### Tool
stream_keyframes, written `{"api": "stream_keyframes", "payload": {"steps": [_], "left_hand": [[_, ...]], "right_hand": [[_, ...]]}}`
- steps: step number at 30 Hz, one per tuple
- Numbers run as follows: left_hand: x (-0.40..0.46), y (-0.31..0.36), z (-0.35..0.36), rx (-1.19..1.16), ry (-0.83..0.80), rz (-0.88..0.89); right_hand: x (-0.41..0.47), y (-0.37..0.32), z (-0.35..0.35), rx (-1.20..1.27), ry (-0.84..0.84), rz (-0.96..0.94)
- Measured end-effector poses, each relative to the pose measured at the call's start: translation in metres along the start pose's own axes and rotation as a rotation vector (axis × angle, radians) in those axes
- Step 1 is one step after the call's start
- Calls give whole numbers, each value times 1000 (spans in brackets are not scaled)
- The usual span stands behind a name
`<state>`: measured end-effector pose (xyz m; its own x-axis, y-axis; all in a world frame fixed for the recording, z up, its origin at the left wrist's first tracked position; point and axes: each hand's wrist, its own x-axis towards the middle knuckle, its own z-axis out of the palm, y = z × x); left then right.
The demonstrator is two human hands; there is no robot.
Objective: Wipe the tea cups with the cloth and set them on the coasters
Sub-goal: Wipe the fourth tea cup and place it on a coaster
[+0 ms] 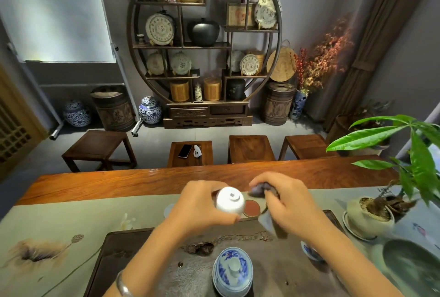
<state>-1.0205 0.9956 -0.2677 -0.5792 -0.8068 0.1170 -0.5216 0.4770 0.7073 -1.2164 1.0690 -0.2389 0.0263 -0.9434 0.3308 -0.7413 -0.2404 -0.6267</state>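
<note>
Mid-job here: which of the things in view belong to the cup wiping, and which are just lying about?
In the job:
white tea cup, held in the left hand
grey cloth, gripped by the right hand
reddish coaster

Lying about:
blue-and-white lidded bowl
potted plant
phone on a stool

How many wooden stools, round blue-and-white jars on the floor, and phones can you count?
Wooden stools: 4
Round blue-and-white floor jars: 2
Phones: 1
Total: 7
</note>
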Motion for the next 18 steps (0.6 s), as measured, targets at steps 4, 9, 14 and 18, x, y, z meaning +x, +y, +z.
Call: {"api": "stream_keyframes", "payload": {"steps": [4,9,14,18], "left_hand": [[5,5,-13,49,34,32],[4,4,-8,-9,23,24],[4,-4,-2,-23,-6,20],[3,-7,5,-58,-65,6]], "right_hand": [[6,-9,8,-23,174,-25],[-4,-24,32,-153,-11,-234],[-8,-20,35,-148,-48,-280],[-5,-11,25,-100,-163,-264]]}}
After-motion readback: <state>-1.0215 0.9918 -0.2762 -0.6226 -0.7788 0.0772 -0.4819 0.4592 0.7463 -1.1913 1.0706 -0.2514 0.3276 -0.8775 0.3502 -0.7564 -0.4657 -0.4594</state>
